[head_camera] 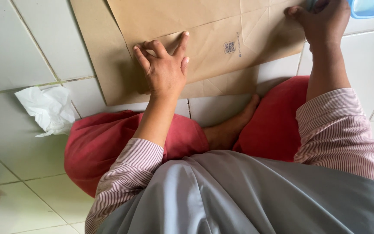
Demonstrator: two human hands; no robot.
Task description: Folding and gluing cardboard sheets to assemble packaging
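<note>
Your left hand point(164, 69) pressing spread fingers on the flat brown paper bag point(204, 41), your right hand point(323, 19) gripping its far corner, crumpled tissue point(48, 108) on the tiled floor point(18, 52)

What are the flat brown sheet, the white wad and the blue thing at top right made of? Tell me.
Brown sheet: looks like matte kraft paper, with sharp fold creases, pressed by the left hand.
White wad: probably tissue or thin paper, soft and crumpled.
Blue thing: likely plastic, smooth and glossy, mostly cut off beside the right hand.

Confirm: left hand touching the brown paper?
Touching. Head view shows the left hand pressed flat on the brown paper, fingers spread on its surface.
</note>
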